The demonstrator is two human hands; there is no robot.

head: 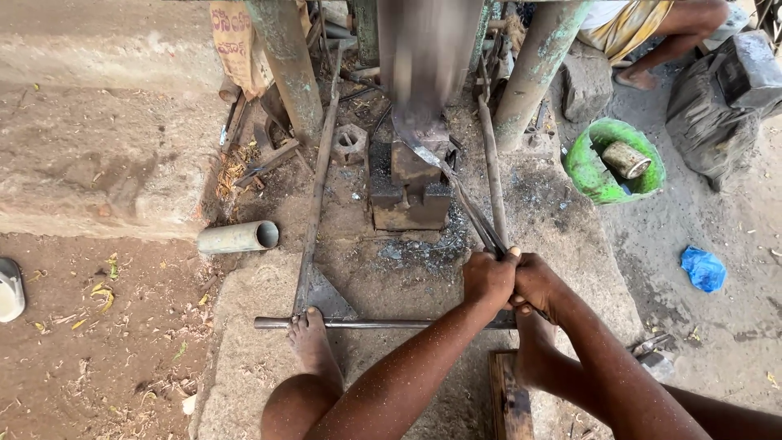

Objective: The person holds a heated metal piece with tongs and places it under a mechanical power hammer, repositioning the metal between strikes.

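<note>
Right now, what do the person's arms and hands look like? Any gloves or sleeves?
No gloves and no sleeves show. The left hand and right hand are bare, and both forearms are bare too, dotted all over with tiny pale specks like dust or grit. No watch, rings or bands show on them.

A short grey pipe (pixel 238 237) lies on the dirt at left, w/ a white jug (pixel 10 289) at the far left edge. A green bucket (pixel 612 160) sits at right & has a rusty can (pixel 626 159) inside. A blue bag (pixel 702 269) lies near it. Dark sacks (pixel 721 106) sit at top right, beside another person's bare leg (pixel 668 41).
</note>
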